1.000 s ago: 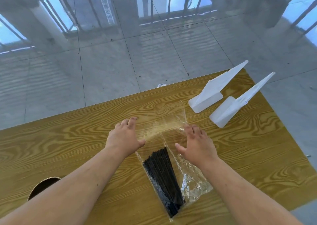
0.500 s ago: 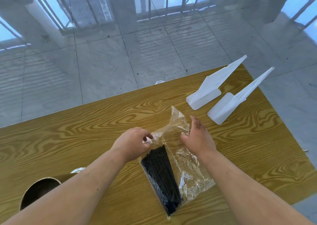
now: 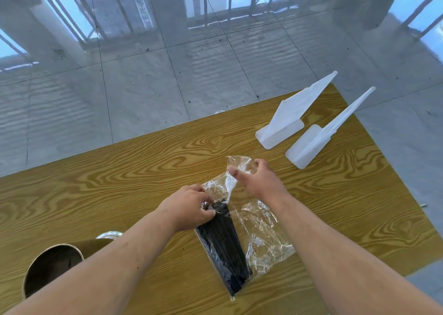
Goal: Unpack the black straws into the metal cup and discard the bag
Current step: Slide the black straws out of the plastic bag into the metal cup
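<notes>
A bundle of black straws lies in a clear plastic bag on the wooden table. My left hand pinches the bag's left edge right at the straws' far ends. My right hand grips the bag's open top flap and holds it lifted off the table. A shiny metal rim peeks out beside my left forearm; most of that cup is hidden.
A brown cylindrical container with a dark inside stands at the near left, partly behind my left arm. Two white plastic wedge-shaped pieces lie at the table's far right corner. Glossy tiled floor surrounds the table.
Both hands went from lying flat on the bag to pinching it. My right hand has pulled the bag's top flap up and to the right; my left has closed near the straws' ends.
</notes>
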`<state>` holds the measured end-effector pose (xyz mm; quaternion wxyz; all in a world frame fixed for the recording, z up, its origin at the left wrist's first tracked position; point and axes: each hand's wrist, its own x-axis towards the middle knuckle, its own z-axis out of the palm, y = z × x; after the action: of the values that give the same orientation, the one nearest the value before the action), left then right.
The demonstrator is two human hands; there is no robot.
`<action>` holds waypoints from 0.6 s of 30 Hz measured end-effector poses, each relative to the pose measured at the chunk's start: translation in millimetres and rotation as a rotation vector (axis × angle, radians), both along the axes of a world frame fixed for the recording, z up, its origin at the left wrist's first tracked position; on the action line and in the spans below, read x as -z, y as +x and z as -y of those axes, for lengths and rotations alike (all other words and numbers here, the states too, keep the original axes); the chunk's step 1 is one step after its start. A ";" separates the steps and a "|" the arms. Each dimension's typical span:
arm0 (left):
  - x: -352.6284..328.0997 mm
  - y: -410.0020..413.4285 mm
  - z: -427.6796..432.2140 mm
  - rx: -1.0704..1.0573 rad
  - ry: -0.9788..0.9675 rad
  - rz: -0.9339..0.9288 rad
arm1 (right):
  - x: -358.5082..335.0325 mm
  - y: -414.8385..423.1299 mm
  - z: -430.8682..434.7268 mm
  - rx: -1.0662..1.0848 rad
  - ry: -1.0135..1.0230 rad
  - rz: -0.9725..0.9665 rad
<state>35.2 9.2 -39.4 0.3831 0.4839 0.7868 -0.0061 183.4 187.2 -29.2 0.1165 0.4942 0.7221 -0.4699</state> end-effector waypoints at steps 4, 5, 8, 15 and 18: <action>-3.8 2.8 2.7 0.015 -0.030 -0.015 | 9.8 -2.4 5.8 -0.003 0.080 0.096; -5.1 3.6 3.8 0.008 -0.035 -0.018 | 11.2 -1.9 6.9 0.014 0.068 0.085; -9.0 7.0 8.6 -0.048 -0.032 -0.014 | 8.5 0.4 10.0 0.043 -0.002 -0.014; -45.5 9.0 23.5 -0.159 0.163 -0.167 | -30.4 -4.8 18.4 0.113 -0.165 -0.292; -74.1 3.1 26.1 -0.171 0.271 -0.229 | -55.5 -15.4 24.6 0.101 -0.251 -0.406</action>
<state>38.4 -16.9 34.7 0.2213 0.4586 0.8572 0.0775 168.0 162.6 26.3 0.0061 0.4065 0.6411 -0.6509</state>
